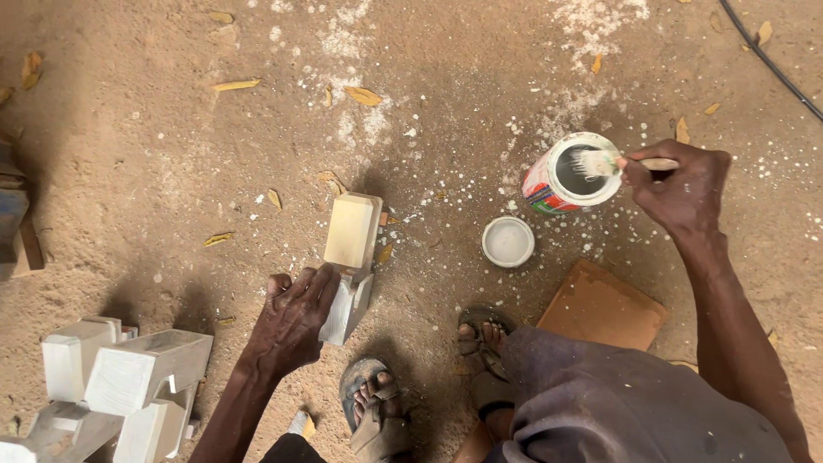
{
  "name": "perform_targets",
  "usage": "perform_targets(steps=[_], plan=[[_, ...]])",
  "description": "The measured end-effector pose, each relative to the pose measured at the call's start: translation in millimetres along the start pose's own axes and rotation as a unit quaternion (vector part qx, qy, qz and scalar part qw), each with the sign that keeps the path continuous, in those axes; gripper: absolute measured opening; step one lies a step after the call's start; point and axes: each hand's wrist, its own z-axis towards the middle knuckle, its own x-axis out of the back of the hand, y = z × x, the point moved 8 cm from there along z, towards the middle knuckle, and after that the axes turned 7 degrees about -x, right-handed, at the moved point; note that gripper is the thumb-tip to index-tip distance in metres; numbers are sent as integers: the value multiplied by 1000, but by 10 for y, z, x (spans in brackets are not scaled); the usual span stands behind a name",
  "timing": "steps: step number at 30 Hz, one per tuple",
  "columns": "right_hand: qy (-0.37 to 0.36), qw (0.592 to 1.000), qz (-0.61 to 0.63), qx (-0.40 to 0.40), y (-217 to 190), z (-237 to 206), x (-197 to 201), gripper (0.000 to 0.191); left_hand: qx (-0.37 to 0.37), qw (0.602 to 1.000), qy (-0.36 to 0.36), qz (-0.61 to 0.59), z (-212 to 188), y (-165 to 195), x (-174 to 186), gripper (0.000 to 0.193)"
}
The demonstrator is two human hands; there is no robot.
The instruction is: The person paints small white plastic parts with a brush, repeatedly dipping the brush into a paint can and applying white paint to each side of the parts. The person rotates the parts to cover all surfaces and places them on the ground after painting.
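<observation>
White paint coats the brush [600,162] the right hand [677,184] pinches over the open tin [570,174], far right; the left hand [294,313], fingers loosely spread, steadies a wooden block [350,244] on sandy ground [154,146].

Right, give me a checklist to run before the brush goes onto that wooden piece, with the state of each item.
1. Right hand grips the brush: ok.
2. Bristles loaded with white paint over the open paint can: ok.
3. Left hand steadies the wooden piece: ok.
4. Can upright on the sandy ground: ok.
5. Lid lies apart from the can: ok.
6. Paint level in the can: cannot tell.
</observation>
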Motion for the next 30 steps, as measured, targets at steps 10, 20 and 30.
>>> perform_targets(steps=[10,20,30], plan=[[23,999,-44,13,-283,-144,294,14,13,1000,-14,-7,31,14,61,80],[13,993,-112,33,-288,-138,430,10,16,1000,-22,3,4,-15,-61,89],[41,995,-77,47,-129,-320,585,11,24,999,-33,-1,-27,-25,-55,86]])
